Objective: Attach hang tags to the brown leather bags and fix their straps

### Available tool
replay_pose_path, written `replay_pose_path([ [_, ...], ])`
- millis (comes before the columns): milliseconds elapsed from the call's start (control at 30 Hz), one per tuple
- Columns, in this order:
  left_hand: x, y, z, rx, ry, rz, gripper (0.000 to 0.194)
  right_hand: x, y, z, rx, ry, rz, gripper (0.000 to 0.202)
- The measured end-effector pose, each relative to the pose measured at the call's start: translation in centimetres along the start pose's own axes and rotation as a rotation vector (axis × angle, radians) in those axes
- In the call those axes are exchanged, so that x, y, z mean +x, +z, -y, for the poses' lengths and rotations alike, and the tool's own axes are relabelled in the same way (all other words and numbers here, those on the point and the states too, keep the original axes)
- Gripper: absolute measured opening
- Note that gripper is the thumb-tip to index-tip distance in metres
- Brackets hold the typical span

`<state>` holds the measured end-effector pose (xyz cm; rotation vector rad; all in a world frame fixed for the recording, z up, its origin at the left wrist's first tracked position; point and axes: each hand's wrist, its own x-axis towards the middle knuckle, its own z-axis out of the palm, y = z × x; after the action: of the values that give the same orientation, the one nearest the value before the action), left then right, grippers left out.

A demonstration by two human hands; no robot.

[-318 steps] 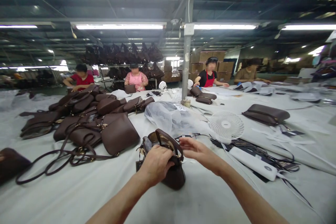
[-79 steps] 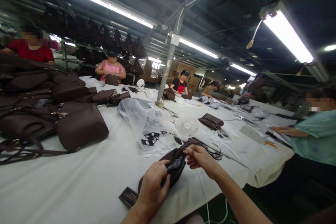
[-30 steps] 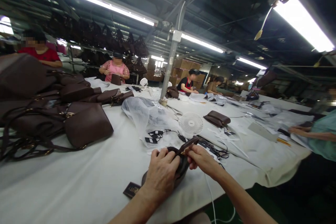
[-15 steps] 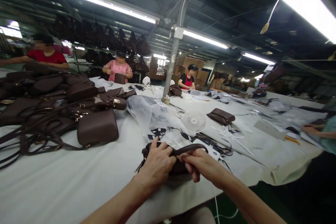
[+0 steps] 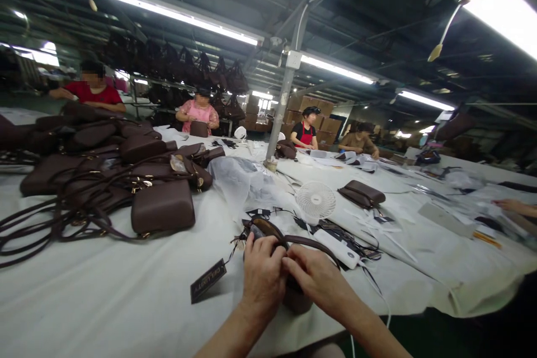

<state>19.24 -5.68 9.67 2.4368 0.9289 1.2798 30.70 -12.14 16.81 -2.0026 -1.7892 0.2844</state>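
Observation:
A dark brown bag (image 5: 298, 297) stands at the near table edge, partly hidden by my hands. My left hand (image 5: 263, 269) is closed on its upper left part, fingers bent over the top. Beside it, my right hand (image 5: 314, 274) pinches the bag near the base of its strap (image 5: 312, 242), the fingertips of both hands almost meeting. What lies between the fingertips is too small to make out. A black tag (image 5: 208, 281) with lettering hangs by a cord at the bag's left and rests over the white cloth.
Brown bags with long straps (image 5: 163, 208) are heaped at the left. Beyond my hands are clear plastic (image 5: 241, 182), a small white fan (image 5: 315, 201), a white power strip (image 5: 337, 248) and black tags. A pole (image 5: 282, 112) rises mid-table. Several people sit around.
The black tag has come into view left of the bag. Both hands have shifted and my right fingers have closed in toward my left. The camera view has turned slightly.

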Motion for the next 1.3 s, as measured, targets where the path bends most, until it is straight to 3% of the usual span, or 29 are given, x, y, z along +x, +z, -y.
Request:
replay_pose_path([
  [167,1.3,0.3,0.3,0.169,0.093,0.078,0.016,-0.3,0.0,-0.9,-0.024,-0.05,0.009,0.025],
  [300,2.5,0.5,1.1,0.178,0.21,0.128,0.018,-1.1,0.5,-1.6,0.026,-0.077,-0.015,0.026],
  [400,3.1,0.6,1.6,0.104,0.217,0.144,0.016,-2.0,2.1,-2.3,-0.062,-0.105,-0.192,0.028],
  [500,3.3,0.5,1.6,0.017,0.201,0.142,0.015,-2.1,3.5,-2.6,-0.356,0.027,-0.366,0.028],
  [600,3.4,0.1,1.0,-0.013,0.192,0.111,0.016,-1.3,3.9,-2.1,-0.519,0.18,-0.299,0.014],
  [667,3.6,-0.4,0.6,0.013,0.179,0.074,0.017,-0.7,3.6,-1.8,-0.553,0.188,-0.238,0.01],
  [800,4.4,-1.7,0.8,0.035,0.139,0.095,0.016,-0.6,2.7,-2.2,-0.58,0.114,-0.211,0.01],
  [1067,5.6,-4.9,3.5,-0.002,0.007,0.179,0.019,-2.3,1.4,-6.3,-0.609,-0.01,-0.194,0.009],
  [1300,4.2,-5.0,4.6,-0.152,-0.037,0.247,0.024,-1.8,0.3,-7.8,-0.7,-0.156,-0.271,0.011],
])
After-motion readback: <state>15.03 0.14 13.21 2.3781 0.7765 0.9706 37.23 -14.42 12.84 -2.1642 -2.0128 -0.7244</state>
